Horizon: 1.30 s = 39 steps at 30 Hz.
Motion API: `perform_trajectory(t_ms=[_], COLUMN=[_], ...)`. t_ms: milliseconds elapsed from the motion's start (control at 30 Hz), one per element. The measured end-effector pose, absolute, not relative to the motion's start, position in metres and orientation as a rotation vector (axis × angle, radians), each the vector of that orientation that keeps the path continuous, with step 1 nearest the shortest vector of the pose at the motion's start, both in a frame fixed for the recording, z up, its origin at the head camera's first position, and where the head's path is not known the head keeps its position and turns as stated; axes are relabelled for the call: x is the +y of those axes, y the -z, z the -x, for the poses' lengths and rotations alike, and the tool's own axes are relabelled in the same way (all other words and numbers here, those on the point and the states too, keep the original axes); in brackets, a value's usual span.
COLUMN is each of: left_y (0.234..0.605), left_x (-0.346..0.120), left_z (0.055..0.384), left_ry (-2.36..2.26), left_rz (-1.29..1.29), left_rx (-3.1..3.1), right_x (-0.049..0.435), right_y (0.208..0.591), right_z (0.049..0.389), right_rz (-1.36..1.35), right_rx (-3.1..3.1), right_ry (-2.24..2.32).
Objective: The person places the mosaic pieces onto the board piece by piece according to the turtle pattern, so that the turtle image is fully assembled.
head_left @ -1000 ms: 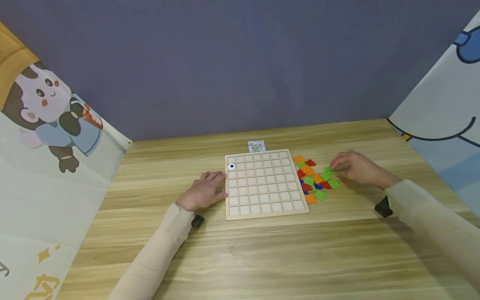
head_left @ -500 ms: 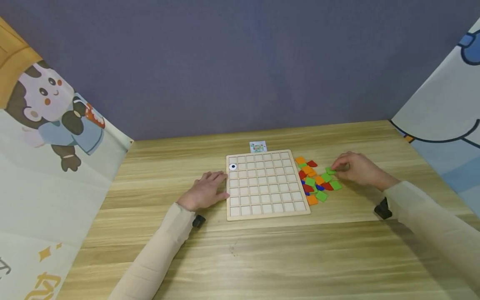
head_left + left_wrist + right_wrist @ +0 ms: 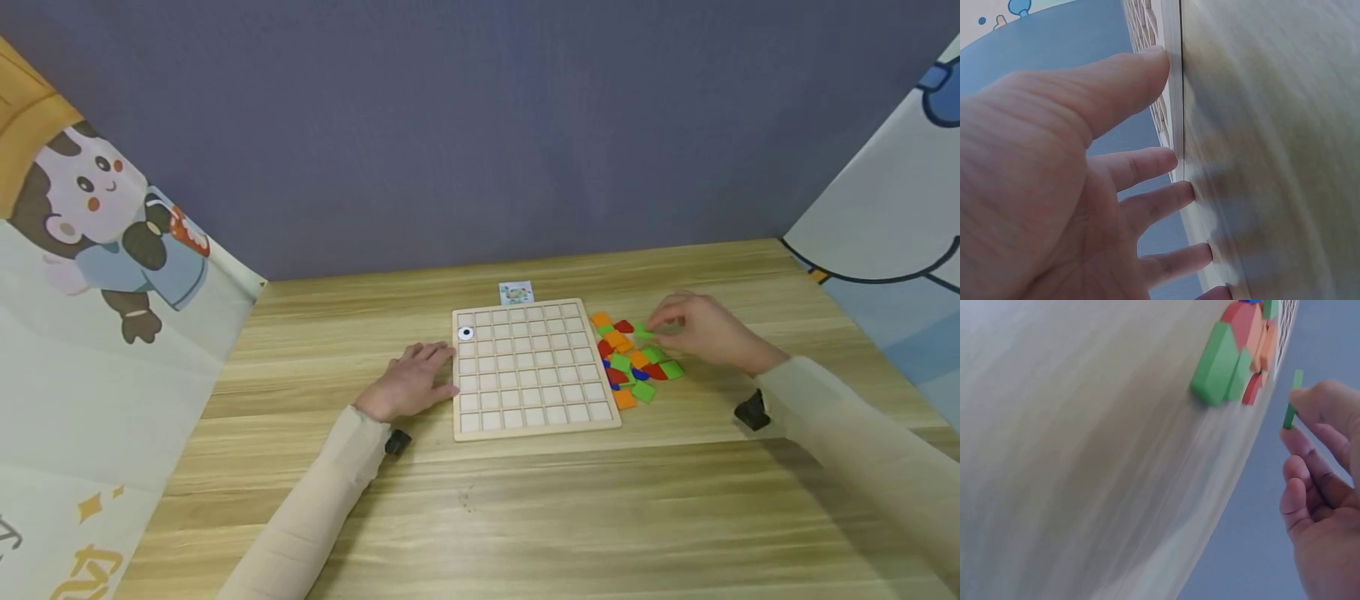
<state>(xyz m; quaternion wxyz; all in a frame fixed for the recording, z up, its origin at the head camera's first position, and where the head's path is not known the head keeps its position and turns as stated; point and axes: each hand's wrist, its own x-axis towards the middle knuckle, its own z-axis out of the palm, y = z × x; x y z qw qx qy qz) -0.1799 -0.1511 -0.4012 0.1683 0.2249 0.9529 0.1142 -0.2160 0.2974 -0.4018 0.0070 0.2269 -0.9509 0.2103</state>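
Note:
A square wooden grid board point(image 3: 536, 432) lies on the table, with one round white tile with a black dot point(image 3: 466, 333) in its left column near the top. My left hand point(image 3: 408, 383) rests at the board's left edge, thumb and fingertips against the rim, fingers spread. My right hand point(image 3: 701, 329) pinches a green tile point(image 3: 1293, 400) between thumb and finger, raised over the tile pile. In the right wrist view the green tile shows edge-on, apart from the loose tiles. The pile holds several green tiles point(image 3: 642, 392), orange tiles point(image 3: 625, 399), red tiles point(image 3: 617, 377) and blue ones.
A small printed card point(image 3: 517, 292) lies just behind the board's back edge. The wood-grain table point(image 3: 540, 517) ends at a dark blue-grey partition point(image 3: 480, 142) at the back. Cartoon-printed panels flank it on the left and right.
My right hand has lifted the green tile from the pile's right edge and moved slightly left with it. My left hand stays at the board's edge.

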Motion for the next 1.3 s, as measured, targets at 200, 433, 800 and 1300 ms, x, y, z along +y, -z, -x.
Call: perform_trajectory(t_ms=[200, 433, 800, 1300], left_y=[0.401, 0.402, 0.400, 0.401], left_x=[-0.151, -0.151, -0.150, -0.150], left_z=[0.179, 0.180, 0.179, 0.180], left_ry=[-0.340, -0.322, -0.313, -0.310], left_rz=[-0.646, -0.659, -0.642, -0.647], left_rx=[2.715, 2.723, 2.716, 2.721], right_x=[0.285, 0.262, 0.229, 0.154], right_y=[0.402, 0.400, 0.400, 0.390], right_z=[0.219, 0.222, 0.227, 0.235], right_rz=[-0.762, -0.906, -0.991, -1.220], right_rx=[-2.964, -2.894, -2.861, -2.862], right_ry=[-0.708, -0.789, -0.838, -0.973])
